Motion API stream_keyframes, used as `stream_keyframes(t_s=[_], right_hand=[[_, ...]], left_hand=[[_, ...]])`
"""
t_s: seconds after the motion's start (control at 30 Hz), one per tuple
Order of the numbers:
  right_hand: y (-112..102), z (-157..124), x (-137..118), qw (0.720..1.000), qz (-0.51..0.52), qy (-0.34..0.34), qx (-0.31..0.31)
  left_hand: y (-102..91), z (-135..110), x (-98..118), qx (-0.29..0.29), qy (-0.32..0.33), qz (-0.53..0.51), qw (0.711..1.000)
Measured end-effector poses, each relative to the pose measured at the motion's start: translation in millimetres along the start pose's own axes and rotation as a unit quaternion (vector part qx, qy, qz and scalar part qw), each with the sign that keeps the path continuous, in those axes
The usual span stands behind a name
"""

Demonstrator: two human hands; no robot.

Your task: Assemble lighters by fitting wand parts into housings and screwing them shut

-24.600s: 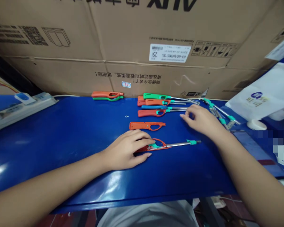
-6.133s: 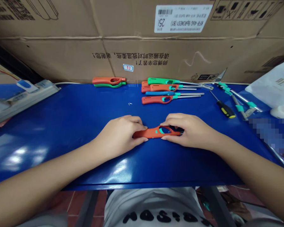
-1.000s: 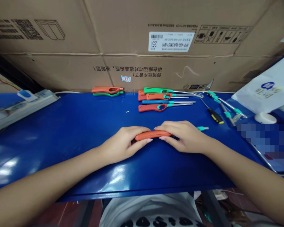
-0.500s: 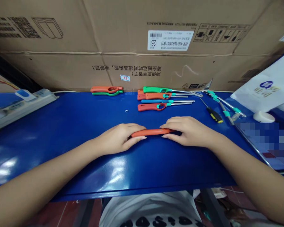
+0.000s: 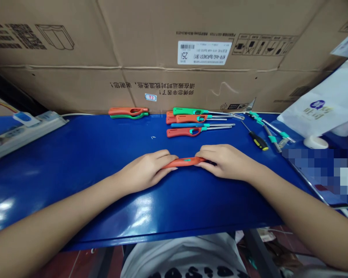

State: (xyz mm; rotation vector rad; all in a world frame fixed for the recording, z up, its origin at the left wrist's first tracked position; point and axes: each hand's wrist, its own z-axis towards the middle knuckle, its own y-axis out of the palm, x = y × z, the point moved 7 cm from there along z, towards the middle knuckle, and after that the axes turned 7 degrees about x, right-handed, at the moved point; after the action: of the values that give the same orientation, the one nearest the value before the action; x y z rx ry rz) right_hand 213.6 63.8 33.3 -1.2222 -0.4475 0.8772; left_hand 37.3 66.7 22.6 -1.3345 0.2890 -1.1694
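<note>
An orange lighter handle (image 5: 182,162) with a small teal part on top is held level between both hands above the blue table. My left hand (image 5: 149,170) pinches its left end, thumb in front and fingers behind. My right hand (image 5: 223,160) is closed on its right end, and the fingers hide the tip there. Beyond the hands lie several long-nosed lighters with metal tubes, among them a red lighter (image 5: 179,132) and a green lighter (image 5: 185,111). Farther left, an orange handle without a tube (image 5: 126,111) rests against a green handle (image 5: 127,116).
A black and yellow screwdriver (image 5: 258,141) and loose metal tubes with teal ends (image 5: 271,135) lie at the right. A white bag (image 5: 316,104) and a white round object (image 5: 315,142) stand beyond them. A power strip (image 5: 26,131) lies left. A cardboard box (image 5: 145,38) walls the back.
The orange handle has turned slightly in my hands, so its teal part now shows on top. Both hands keep their grip. The whole view has shifted a little.
</note>
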Motion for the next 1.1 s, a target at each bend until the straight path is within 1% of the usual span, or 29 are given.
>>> stream_keyframes(t_s=[0.03,0.1,0.2,0.3,0.4,0.47,0.53,0.63,0.73,0.83,0.97,1.1], right_hand=[[1,0,-1,1.0,0.005,0.002,-0.004],[4,1,-5,1.0,0.004,-0.019,-0.001],[7,0,-11,0.998,-0.003,-0.051,0.023],[6,0,-12,0.998,0.005,-0.045,0.044],[6,2,-9,1.0,0.012,-0.022,0.01],[4,2,-4,1.0,0.009,-0.006,-0.017],[-2,0,5,1.0,0.0,0.005,-0.027],[-13,-7,27,0.999,-0.019,0.028,-0.023],[-25,-14,52,0.995,-0.068,0.067,-0.011],[-33,-18,68,0.989,-0.106,0.1,-0.005],[-37,-19,74,0.984,-0.128,0.122,-0.013],[-38,-18,69,0.99,-0.108,0.091,0.007]], left_hand=[[0.6,0,0,0.002,0.003,0.002,1.0],[2.0,-1,2,0.003,0.011,0.007,1.0],[5.4,-3,5,0.001,0.017,-0.011,1.0],[7.9,-3,5,0.003,0.01,-0.036,0.999],[8.4,-2,3,0.005,0.013,-0.028,1.0],[6.7,-1,0,0.009,0.021,-0.009,1.0],[3.8,0,-5,0.013,0.022,0.011,1.0],[-3.1,2,-15,0.022,0.015,0.037,0.999],[-12.2,2,-21,0.049,0.015,0.071,0.996],[-16.7,2,-24,0.063,0.016,0.092,0.994],[-16.0,2,-24,0.061,0.019,0.094,0.994],[-16.7,2,-22,0.07,0.028,0.095,0.993]])
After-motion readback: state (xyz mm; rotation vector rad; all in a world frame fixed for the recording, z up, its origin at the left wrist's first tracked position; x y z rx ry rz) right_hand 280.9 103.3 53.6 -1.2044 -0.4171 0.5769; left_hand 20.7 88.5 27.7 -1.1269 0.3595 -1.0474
